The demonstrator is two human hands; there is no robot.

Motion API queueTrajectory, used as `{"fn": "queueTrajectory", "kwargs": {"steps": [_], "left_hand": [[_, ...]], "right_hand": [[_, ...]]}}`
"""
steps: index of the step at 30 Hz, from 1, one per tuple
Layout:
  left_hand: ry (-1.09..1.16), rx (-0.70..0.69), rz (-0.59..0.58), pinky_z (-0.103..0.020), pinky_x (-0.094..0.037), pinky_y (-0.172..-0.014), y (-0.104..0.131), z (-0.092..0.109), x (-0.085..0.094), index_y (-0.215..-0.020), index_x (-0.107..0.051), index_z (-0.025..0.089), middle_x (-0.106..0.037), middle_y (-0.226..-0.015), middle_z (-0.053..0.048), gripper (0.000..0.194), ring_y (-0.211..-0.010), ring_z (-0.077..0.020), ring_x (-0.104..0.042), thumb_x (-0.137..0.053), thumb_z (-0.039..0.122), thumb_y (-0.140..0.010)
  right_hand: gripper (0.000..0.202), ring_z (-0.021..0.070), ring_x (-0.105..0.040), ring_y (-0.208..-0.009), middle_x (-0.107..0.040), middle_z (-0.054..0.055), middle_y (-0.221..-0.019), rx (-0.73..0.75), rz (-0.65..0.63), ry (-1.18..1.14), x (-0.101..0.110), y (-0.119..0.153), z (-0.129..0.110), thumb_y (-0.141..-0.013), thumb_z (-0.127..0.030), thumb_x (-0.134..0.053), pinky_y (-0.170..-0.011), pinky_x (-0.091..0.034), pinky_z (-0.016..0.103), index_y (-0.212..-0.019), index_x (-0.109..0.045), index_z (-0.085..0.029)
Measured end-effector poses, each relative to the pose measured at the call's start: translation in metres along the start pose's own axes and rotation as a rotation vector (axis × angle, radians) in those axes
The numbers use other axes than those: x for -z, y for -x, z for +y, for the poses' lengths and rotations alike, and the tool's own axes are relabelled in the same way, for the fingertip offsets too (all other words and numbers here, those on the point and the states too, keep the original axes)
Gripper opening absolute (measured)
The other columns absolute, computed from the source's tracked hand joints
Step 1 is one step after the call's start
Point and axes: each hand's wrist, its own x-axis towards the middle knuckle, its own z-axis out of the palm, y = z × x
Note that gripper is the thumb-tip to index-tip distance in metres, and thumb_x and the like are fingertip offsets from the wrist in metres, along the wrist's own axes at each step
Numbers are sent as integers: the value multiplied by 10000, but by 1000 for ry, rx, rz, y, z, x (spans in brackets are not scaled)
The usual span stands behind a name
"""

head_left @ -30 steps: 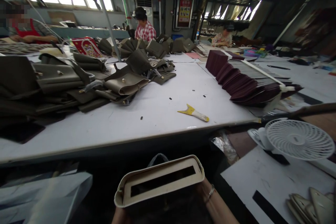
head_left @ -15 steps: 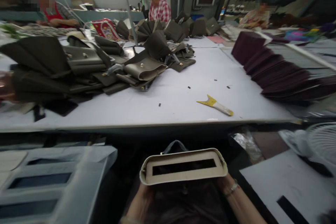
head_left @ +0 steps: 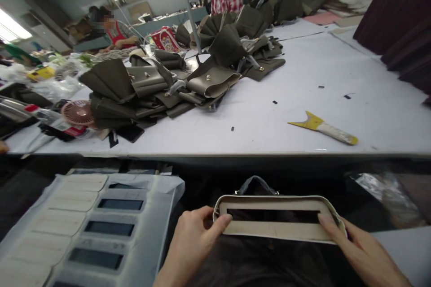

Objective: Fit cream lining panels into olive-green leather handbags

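Between my hands is a handbag [head_left: 276,229], its cream base facing up toward me and a dark strip lying along the middle of it. My left hand [head_left: 195,237] grips the left end, thumb on the base and fingers round the side. At the right end my right hand [head_left: 357,242] holds it likewise, thumb pressed onto the base. A wrapped handle [head_left: 256,184] sticks out on the far side. The lower body of the bag is dark and hard to make out near my lap.
Left of me stands a translucent board [head_left: 151,228] with pale panels and dark strips. On the white table [head_left: 262,132] lie a yellow forked tool [head_left: 323,128], a heap of olive bags [head_left: 161,85], a pink fan [head_left: 78,112] and stacked maroon pieces [head_left: 400,31]. Co-workers sit beyond.
My view has swung left. Both thumbs now rest on top of the bag's base, where before the hands were mostly beneath its ends.
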Motion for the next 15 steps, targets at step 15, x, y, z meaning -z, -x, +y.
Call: {"fn": "queueTrajectory", "kwargs": {"steps": [15], "left_hand": [[-589, 16, 80, -301, -236, -548, -8, 18, -8, -659, -616, 206, -698, -682, -64, 373, -674, -238, -660, -538, 513, -856]], "right_hand": [[669, 244, -673, -807, -729, 10, -848, 45, 31, 220, 4, -6, 2, -753, -837, -398, -670, -486, 261, -960, -685, -269]]}}
